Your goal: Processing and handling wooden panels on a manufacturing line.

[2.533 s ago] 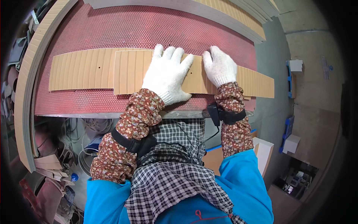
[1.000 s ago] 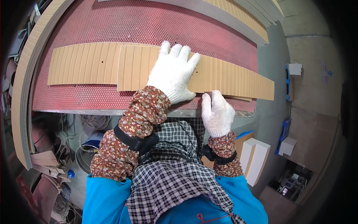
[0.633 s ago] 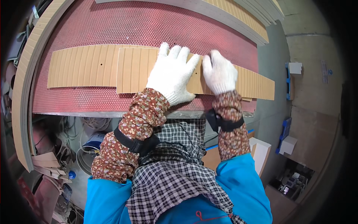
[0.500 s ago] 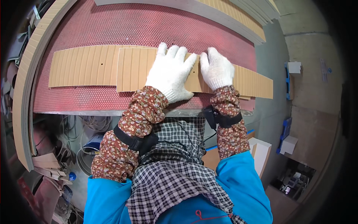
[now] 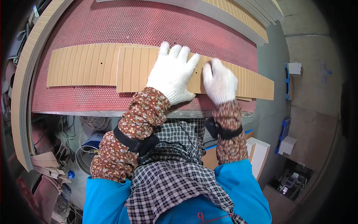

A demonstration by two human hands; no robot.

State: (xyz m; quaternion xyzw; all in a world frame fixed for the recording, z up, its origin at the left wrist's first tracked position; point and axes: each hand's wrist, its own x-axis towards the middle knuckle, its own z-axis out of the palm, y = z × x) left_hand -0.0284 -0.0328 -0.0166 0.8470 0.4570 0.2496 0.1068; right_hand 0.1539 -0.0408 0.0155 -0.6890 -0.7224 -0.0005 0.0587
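Note:
Two tan grooved panels lie overlapped on a red mesh-textured mat. The upper panel (image 5: 136, 71) partly covers the lower panel (image 5: 80, 65), which sticks out to the left. Each has a small dark hole. My left hand (image 5: 173, 74), in a white knit glove, lies flat on the upper panel with fingers spread, left of its hole. Over the same panel, just right of the hole, is my right hand (image 5: 220, 82), gloved too and slightly blurred. Its fingers are curled together; whatever they may hold is hidden.
The red mat (image 5: 123, 28) covers the bench top. Stacked grooved panels (image 5: 238, 16) line its far edge, and more panels (image 5: 22, 93) stand along the left side. A metal bucket (image 5: 87, 149) with hoses sits below on the left. White boxes (image 5: 287, 145) are on the right.
My right hand has drawn slightly toward me and to the right, its fingers curling more. My left hand stays flat on the upper panel.

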